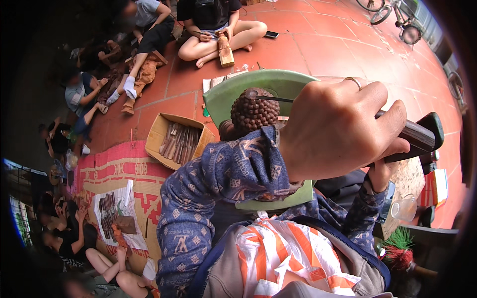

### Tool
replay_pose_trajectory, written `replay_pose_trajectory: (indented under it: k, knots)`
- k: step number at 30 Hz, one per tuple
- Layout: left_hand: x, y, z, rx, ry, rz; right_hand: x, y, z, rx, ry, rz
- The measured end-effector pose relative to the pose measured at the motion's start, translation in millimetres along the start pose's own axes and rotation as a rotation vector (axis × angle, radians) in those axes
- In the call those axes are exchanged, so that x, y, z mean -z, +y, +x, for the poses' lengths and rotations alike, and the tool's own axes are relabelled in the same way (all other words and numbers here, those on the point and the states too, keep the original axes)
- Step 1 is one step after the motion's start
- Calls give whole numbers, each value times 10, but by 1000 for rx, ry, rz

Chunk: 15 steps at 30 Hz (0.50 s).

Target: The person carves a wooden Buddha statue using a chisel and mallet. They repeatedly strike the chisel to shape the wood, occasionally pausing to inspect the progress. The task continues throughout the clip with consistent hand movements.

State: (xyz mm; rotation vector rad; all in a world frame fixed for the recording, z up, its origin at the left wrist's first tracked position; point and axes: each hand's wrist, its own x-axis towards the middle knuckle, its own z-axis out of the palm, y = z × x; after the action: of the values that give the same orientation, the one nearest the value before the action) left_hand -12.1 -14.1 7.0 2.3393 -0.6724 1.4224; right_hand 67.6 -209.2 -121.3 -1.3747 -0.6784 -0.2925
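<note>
My left hand [343, 126], with a ring on one finger, is closed around a chisel [273, 99]. Its thin metal shaft reaches left to the top of a dark brown carved wooden head [254, 111] covered in round curls. The chisel's dark handle sticks out past my fingers on the right. Partly hidden below it, my right hand [380, 175] is closed on a dark mallet [433, 131], whose rounded end lies by the handle's butt. The carved head rests against a green plastic chair or tub [218, 102]; which one, I cannot tell.
To the left, a cardboard box [202, 140] holds several chisels, with more on a white sheet [134, 233] over a red patterned mat. Ahead, a seated person holds a wood carving [225, 49]. Several others sit leftward. A clear cup [403, 210] stands at right.
</note>
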Motion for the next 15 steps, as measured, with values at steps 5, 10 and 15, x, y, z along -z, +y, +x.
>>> replay_pose_trajectory:
  k: [5, 10, 15]
  knots:
    - [-42, -16, 5, 37, 119, 45, -75, -143, 114, -12, -7, 52]
    - [-85, -28, 14, 54, 131, 64, -87, -207, 222, -34, 4, 144]
    - [-65, -35, -15, 68, 51, 64, -69, -188, 185, -32, 20, -76]
